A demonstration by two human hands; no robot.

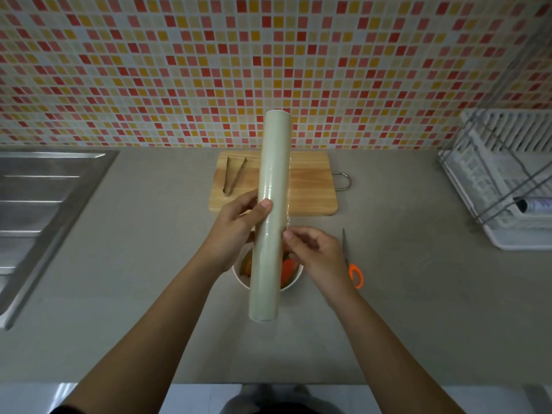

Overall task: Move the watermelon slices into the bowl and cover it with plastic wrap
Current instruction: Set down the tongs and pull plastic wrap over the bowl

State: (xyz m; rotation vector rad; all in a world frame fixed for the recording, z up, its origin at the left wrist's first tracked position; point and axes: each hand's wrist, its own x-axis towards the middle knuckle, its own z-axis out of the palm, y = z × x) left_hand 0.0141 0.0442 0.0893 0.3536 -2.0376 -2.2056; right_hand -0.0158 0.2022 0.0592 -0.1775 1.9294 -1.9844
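Observation:
A long pale roll of plastic wrap (270, 216) is held lengthwise above the counter, pointing away from me. My left hand (236, 225) grips its middle from the left, thumb on top. My right hand (313, 252) pinches the loose film edge on the roll's right side. Below the roll sits a white bowl (291, 284), mostly hidden by it, with red and green watermelon slices (288, 271) showing inside.
A wooden cutting board (310, 186) with metal tongs (233, 174) on it lies behind the bowl. Orange-handled scissors (354, 268) rest to the right of the bowl. A steel sink (38, 204) is at the left, a white dish rack (504, 180) at the right.

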